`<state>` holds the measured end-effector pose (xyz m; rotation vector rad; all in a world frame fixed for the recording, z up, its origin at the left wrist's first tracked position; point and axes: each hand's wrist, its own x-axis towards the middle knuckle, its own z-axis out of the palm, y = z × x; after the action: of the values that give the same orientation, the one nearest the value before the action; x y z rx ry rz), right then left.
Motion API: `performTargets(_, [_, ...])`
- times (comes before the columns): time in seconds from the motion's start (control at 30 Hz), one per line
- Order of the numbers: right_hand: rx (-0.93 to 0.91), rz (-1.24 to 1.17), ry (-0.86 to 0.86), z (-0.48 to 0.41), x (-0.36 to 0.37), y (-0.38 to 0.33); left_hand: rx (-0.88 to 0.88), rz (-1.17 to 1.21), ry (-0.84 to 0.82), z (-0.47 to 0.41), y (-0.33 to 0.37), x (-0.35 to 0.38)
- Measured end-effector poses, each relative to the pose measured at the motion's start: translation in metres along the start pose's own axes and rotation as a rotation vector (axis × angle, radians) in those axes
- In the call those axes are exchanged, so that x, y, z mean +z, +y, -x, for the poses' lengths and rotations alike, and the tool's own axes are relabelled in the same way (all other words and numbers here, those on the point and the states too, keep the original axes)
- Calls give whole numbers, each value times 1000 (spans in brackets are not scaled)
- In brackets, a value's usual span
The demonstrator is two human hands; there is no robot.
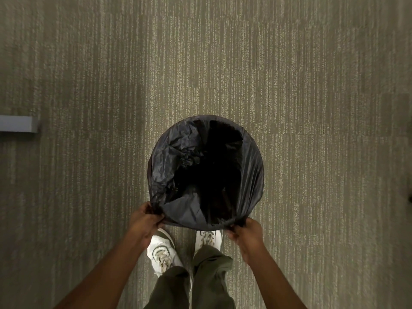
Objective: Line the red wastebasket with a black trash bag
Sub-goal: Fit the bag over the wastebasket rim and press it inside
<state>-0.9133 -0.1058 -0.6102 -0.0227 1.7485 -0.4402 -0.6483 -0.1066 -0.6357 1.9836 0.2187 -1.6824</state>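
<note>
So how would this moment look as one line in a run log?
left hand: gripping bag edge | right hand: gripping bag edge | black trash bag: draped over wastebasket rim | red hidden

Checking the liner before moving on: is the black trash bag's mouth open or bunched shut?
Open. The black trash bag spreads round the rim, its dark interior showing; left hand and right hand pinch the near edge.
</note>
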Motion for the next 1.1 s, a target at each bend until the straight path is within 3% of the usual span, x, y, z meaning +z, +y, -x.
performTargets(0.33, [25,-397,86,-24,-1,-20,5,-157,21,-15,44,24])
performTargets(0.43, [-79,-530,163,-28,-13,-42,27,-151,11,-19,62,11])
performTargets(0.53, [-302,-350,255,-28,-19,-71,135,-97,61,-18,83,5])
performTargets(0.63, [-423,-106,194,-32,-20,-93,248,-29,85,-12,105,13])
performTargets(0.8, [-419,124,49,-39,-17,-107,276,-121,-12,-6,119,34])
performTargets(0.93, [-321,30,73,-53,-24,-106,284,-137,23,-11,119,48])
performTargets(1.0, [-231,-5,126,-63,-25,-103,211,-141,25,-19,118,49])
performTargets(1.1, [-204,195,331,-74,-22,-101,145,-188,41,-23,118,49])
